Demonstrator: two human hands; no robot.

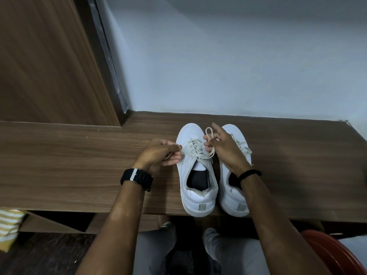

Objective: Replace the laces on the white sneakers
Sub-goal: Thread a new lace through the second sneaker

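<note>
Two white sneakers stand side by side on the wooden table (79,165), heels towards me. The left sneaker (195,175) carries an off-white lace (195,148) threaded through its eyelets. My left hand (158,154) pinches one loose end of that lace just left of the shoe. My right hand (223,147) holds the other end, which forms a small loop above its fingers. The right sneaker (234,193) is partly hidden behind my right wrist; its own lace (245,147) shows beside the hand.
A wooden panel (49,62) rises at the back left, a pale wall (238,56) behind the table. The sneakers' heels reach the table's front edge. A red stool (333,253) sits at the lower right, a striped yellow cloth (10,225) at the lower left.
</note>
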